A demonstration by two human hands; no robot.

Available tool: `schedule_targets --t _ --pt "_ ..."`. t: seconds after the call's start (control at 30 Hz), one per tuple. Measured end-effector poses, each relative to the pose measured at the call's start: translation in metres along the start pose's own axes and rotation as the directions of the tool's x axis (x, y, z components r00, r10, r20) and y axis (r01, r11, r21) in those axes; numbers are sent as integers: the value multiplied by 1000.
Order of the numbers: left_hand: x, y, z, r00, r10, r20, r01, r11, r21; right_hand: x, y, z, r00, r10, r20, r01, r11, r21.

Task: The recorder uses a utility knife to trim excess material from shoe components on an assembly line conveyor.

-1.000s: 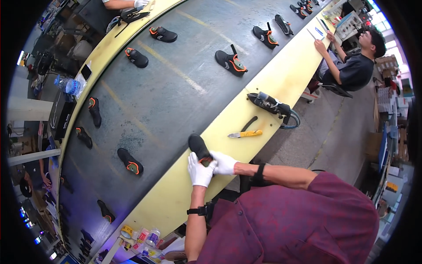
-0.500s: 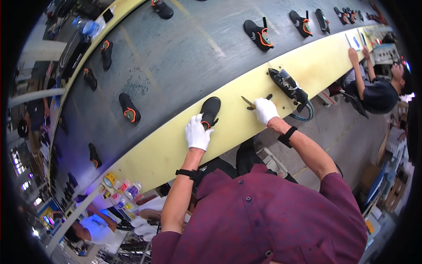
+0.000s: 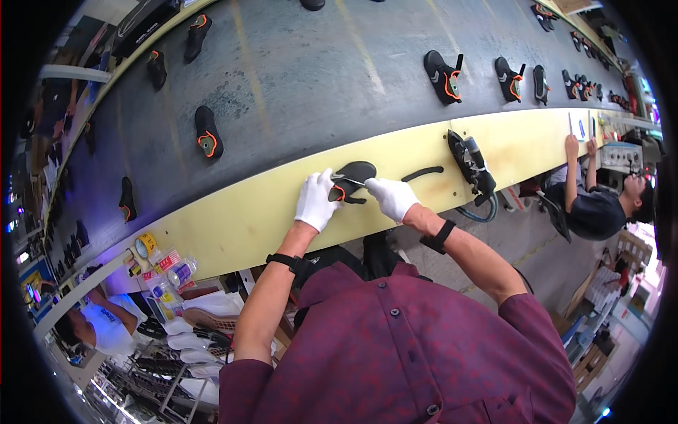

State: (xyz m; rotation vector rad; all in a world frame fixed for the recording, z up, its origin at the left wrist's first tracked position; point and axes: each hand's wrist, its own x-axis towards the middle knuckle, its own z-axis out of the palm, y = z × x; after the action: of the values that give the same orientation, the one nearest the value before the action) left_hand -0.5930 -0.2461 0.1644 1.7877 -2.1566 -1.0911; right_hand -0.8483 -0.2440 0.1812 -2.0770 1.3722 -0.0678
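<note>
Steadying a black sports shoe (image 3: 359,171) on the yellow desk (image 3: 244,212), the gloved left hand (image 3: 316,201) is grasping it at the orange-edged collar, while the toe is pointing away from that hand, just beyond the right hand's fingertips. The gloved right hand (image 3: 393,198) is gripping a slim metallic tool (image 3: 351,181) that is extending across the shoe toward the left hand; the glove is hiding the grip, so the exact type of tool cannot be told.

The operator is apparently working the tool at the shoe's upper, near the collar opening. Whether the tip is actually touching the material is too small to tell. The next move is likely calling for a firm left-hand hold, a controlled right-hand stroke and a clear margin between tip and left fingers. A black tab (image 3: 355,201) is projecting from the shoe in the gap between the hands and is possibly posing an obstruction.

To the right of the right hand, a curved black strip (image 3: 422,172) is lying on the desk, and a black hose-fed device (image 3: 466,161) is resting beyond it. Ahead of both hands, further black shoes (image 3: 209,133) are sitting on the grey conveyor belt (image 3: 296,92).
</note>
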Motion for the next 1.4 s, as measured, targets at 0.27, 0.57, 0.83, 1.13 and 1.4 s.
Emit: schedule_targets --t 0.27,0.57,0.83,1.13,1.4 --pt "-6 -17 1 991 64 -119 -70 997 -44 6 8 -23 993 -105 57 110 991 -81" --pt "2 -19 2 999 -41 -21 39 997 -62 14 -23 10 988 149 -29 -143 978 152" --pt "-20 -20 13 942 -246 -228 212 964 -162 9 -31 12 975 216 58 -223 959 173" --pt "-42 -3 3 963 -111 -244 141 984 109 -1 -23 22 990 134 -52 -128 986 107" --pt "-32 -26 2 961 166 -222 -131 978 163 10 -27 -23 976 46 213 -50 999 13"
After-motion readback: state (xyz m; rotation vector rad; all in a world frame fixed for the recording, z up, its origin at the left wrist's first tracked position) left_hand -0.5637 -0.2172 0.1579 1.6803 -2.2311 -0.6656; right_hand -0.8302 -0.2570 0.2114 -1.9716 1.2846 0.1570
